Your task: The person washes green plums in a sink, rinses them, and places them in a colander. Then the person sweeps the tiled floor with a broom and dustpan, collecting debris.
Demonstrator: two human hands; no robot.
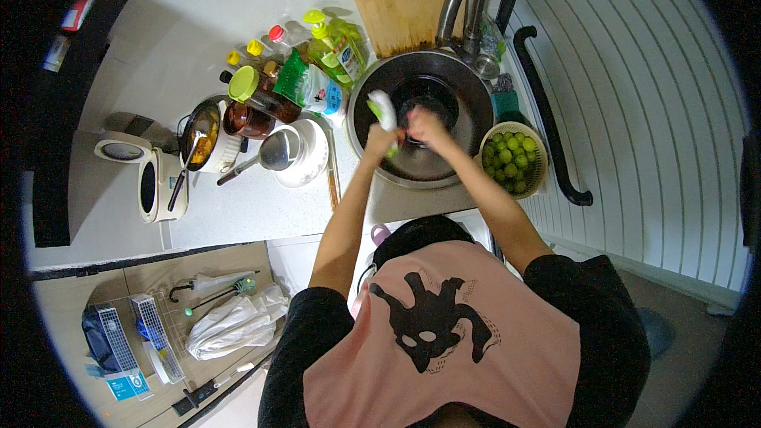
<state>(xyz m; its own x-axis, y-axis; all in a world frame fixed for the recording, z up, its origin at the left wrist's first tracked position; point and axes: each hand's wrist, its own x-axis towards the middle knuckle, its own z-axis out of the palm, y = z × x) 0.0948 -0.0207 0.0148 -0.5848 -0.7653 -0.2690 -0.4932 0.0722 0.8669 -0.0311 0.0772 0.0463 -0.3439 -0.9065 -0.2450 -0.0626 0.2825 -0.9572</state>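
Observation:
Over the round metal sink (416, 173), my left hand (383, 140) grips a blurred white and green object (383, 109), perhaps a brush or bottle; its exact kind is unclear. My right hand (427, 127) is close beside it, fingers curled; motion blur hides whether anything is in them. A dark round basin or pan (437, 95) lies in the sink beneath the hands. The curved faucet (461, 0) stands at the sink's back right. Right of the sink, a cream basket (540, 169) holds green grapes (506, 156).
A wooden cutting board (404, 0) leans behind the sink. Green soap bottle (336, 56), several condiment bottles, stacked bowls (318, 154) with a ladle (276, 151), and a pot (223, 154) of food stand left. A sponge (506, 104) lies at the right, near a black handle (553, 125).

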